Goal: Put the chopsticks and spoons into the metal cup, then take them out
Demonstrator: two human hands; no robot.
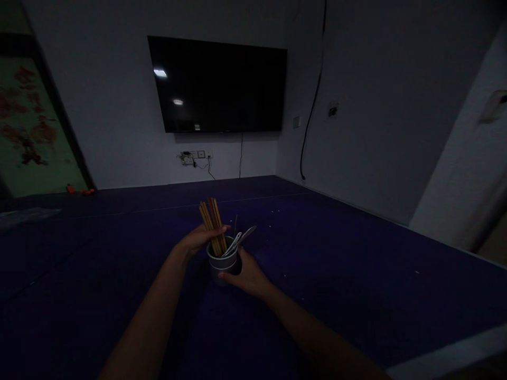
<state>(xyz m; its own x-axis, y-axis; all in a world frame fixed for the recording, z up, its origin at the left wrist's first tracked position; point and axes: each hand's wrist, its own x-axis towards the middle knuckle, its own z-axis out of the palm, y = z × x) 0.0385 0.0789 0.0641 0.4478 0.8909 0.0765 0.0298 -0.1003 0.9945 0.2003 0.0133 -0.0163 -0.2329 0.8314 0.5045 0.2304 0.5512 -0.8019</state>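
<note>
A grey metal cup (223, 264) stands upright on the dark blue surface in front of me. Several wooden chopsticks (213, 216) lean to the left inside it, and metal spoons (240, 238) tilt out to the right. My left hand (202, 236) is closed around the chopsticks just above the rim, its thumb across their front. Wrapped round the cup's right side is my right hand (246, 273), with the thumb at the front; its other fingers are mostly hidden behind the cup.
The dark blue surface (336, 253) reaches to the walls, with small white specks scattered on it. Clear plastic (27, 217) lies at the far left, near small orange items (79, 190). A television (222, 87) hangs above sockets with cords (196, 157); a black cable (312, 105) runs down the right wall.
</note>
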